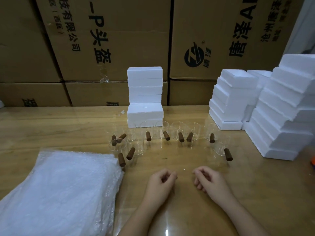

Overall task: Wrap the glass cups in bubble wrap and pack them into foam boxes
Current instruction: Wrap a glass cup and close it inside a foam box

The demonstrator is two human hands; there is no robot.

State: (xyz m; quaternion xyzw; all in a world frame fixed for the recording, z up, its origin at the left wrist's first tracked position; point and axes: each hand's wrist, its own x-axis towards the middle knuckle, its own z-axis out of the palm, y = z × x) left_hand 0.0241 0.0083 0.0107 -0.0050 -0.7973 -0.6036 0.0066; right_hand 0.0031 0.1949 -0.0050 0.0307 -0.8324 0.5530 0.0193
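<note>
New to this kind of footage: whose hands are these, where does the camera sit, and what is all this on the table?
There is no machine: a person works bare-handed, and the single camera sits on their head, looking forward and down. The left hand and right hand rest on the wooden table, fingers loosely curled, holding nothing. To the left lies a stack of bubble wrap. Beyond the hands sit clear glass cups with brown handles. White foam boxes are piled in the middle and at the right; cardboard cartons stand behind.
</note>
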